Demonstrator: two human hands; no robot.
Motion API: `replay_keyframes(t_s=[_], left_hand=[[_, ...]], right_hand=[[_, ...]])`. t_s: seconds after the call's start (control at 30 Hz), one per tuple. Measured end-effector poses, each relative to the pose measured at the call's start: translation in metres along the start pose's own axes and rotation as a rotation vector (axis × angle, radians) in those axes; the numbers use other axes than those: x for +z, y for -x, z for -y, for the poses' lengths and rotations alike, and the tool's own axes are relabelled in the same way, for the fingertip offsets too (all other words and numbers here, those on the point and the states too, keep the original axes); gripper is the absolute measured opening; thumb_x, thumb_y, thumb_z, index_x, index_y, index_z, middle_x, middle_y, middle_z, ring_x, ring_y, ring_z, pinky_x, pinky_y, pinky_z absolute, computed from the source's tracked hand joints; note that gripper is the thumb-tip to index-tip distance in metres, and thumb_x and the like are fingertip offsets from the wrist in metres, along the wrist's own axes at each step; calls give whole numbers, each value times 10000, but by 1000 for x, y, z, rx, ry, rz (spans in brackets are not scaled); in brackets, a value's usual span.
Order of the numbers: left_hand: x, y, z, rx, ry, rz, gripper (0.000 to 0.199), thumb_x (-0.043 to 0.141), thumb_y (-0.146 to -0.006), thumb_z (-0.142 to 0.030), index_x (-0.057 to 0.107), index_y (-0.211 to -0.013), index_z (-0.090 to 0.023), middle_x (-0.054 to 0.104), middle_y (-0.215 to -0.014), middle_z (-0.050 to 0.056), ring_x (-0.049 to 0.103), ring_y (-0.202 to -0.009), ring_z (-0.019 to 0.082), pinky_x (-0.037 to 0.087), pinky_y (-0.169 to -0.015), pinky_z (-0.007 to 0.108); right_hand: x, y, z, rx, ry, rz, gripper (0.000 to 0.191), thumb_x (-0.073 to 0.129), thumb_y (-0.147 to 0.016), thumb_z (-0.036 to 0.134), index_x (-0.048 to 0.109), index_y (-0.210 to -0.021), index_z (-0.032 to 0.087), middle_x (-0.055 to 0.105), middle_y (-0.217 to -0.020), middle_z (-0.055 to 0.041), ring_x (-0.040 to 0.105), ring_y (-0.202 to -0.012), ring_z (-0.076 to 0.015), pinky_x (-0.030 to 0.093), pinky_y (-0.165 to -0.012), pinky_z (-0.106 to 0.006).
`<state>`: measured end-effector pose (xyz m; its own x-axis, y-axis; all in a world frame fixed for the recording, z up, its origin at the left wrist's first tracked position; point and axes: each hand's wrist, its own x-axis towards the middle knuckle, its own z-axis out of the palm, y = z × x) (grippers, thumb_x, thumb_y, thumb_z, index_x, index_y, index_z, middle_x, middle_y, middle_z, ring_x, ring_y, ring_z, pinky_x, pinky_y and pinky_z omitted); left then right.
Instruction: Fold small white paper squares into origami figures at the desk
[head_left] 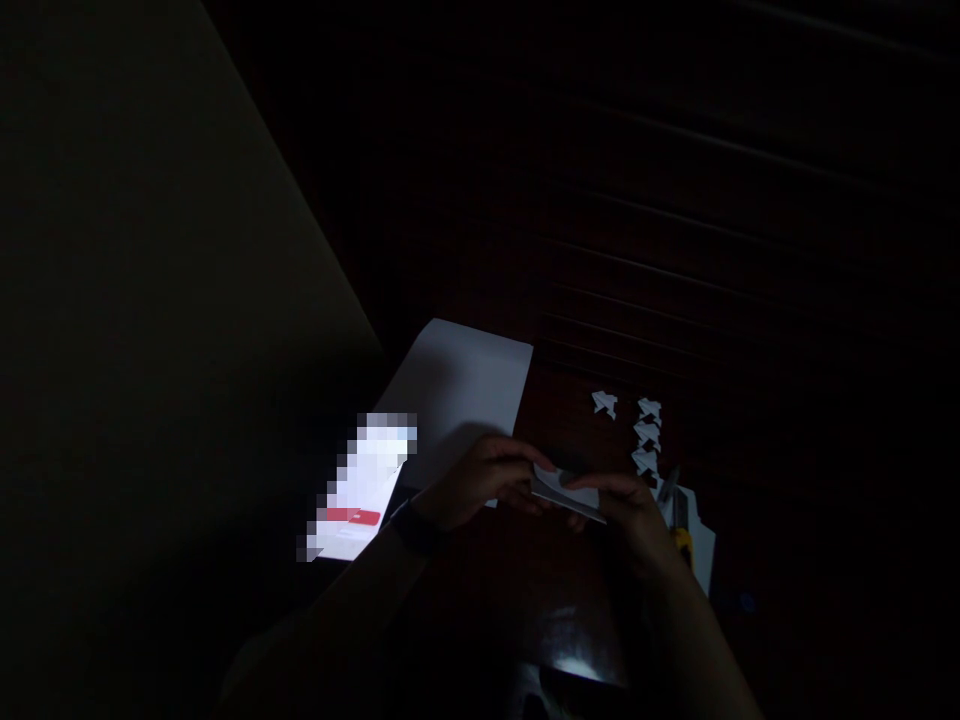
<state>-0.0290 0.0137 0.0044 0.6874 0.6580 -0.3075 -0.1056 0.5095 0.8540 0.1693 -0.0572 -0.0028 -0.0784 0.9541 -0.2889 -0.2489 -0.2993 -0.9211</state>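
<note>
Between my hands is a small folded piece of white paper [564,487], held above the dark table. My left hand [504,472] pinches its left end, thumb and fingers closed on it. At the right end, my right hand [622,508] grips the same paper, with a finger lying along its upper face. Some of the fingers are hidden beneath the paper. Several small folded white paper figures [647,436] lie beyond my right hand, most in a column, with one paper figure [604,403] apart to the left.
A large white paper sheet [480,370] lies behind my left hand. Left of it glows a lit screen [360,490], partly pixelated. By my right wrist are more white paper [703,550] and a yellow-and-dark tool [682,540]. A pale wall [150,250] rises at left; the scene is dim.
</note>
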Motion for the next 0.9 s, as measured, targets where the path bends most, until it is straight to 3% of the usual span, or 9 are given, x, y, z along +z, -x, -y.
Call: replay_keyframes(t_s=[0.17,0.4,0.53,0.67,0.8,0.9], left_hand=[[3,0,-3,17,72,14,266,524,-809,-296,614,-991,-124,665,-862,118,662,-749,206,545,-646,326],[10,5,-9,24,-98,-32,386,586,-778,-373,566,-1084,-138,634,-930,108,644,-743,173,538,-604,266],[11,4,-7,39,-158,-15,359,573,-781,-398,574,-1024,-134,627,-851,69,628,-657,138,501,-519,215],[6,0,-2,93,-267,-31,271,602,-760,-376,613,-802,-109,603,-663,14,566,-544,89,441,-481,184],[4,-2,1,87,-305,-25,252,641,-730,-330,643,-820,-94,660,-786,62,606,-688,141,461,-581,229],[6,0,-2,85,-302,-22,259,642,-729,-324,660,-827,-84,671,-785,75,608,-685,152,450,-577,233]], right_hand=[[0,-2,-4,-45,65,-20,157,585,-789,236,693,-882,170,685,-673,-52,607,-551,-153,459,-528,-261],[8,-2,2,-58,191,-81,328,601,-785,365,626,-1075,212,673,-697,-28,597,-560,-159,463,-534,-274],[13,-2,6,-24,184,-148,324,626,-755,425,675,-962,179,672,-689,-34,584,-577,-167,438,-508,-259],[13,0,4,-2,170,-123,282,634,-755,409,689,-890,168,667,-700,-24,572,-605,-162,428,-531,-256],[11,2,1,21,170,-67,271,643,-750,397,699,-844,150,665,-692,-24,563,-594,-155,428,-548,-262],[13,3,2,50,123,-48,287,659,-736,390,699,-895,155,680,-727,-28,573,-600,-152,439,-571,-269]])
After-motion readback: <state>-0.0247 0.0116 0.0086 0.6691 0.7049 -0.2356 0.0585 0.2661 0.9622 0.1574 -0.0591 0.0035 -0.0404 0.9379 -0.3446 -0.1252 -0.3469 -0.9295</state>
